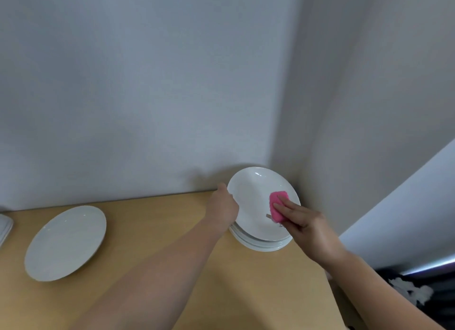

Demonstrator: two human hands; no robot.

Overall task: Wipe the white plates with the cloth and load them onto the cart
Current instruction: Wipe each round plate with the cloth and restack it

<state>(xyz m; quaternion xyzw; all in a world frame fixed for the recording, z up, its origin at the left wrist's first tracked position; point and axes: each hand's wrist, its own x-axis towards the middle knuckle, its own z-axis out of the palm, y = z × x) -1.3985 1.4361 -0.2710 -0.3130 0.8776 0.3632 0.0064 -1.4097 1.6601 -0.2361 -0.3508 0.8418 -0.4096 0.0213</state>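
White plates sit in two places on the wooden counter. A stack of plates stands in the far right corner against the wall, and a single plate lies flat well apart from it on the left.

The top plate of the stack is the one being worked on, and it looks tipped slightly toward the camera. A folded pink cloth lies on its right half. The right hand presses the cloth down with fairly straight fingers laid flat over it; the hand is not bunched round it. The left hand holds the plate's left rim to steady it. Its thumb is at the edge and its other fingers are out of sight behind or under the rim, so the grip itself is only partly visible.

I judge the task to be at an early stage and in the wiping step. Several plates lie under the top one, and each of them has to be wiped. Whether the single plate on the left has been wiped cannot be told from its surface.

No cart is clearly in view. A dark area at the lower right, with something pale on it, is too blurred to identify. No plate can be seen loaded, so all of the loading appears to remain.

A white object at the far left edge of the counter is cut off by the frame. It may be more dishware, but that cannot be confirmed.
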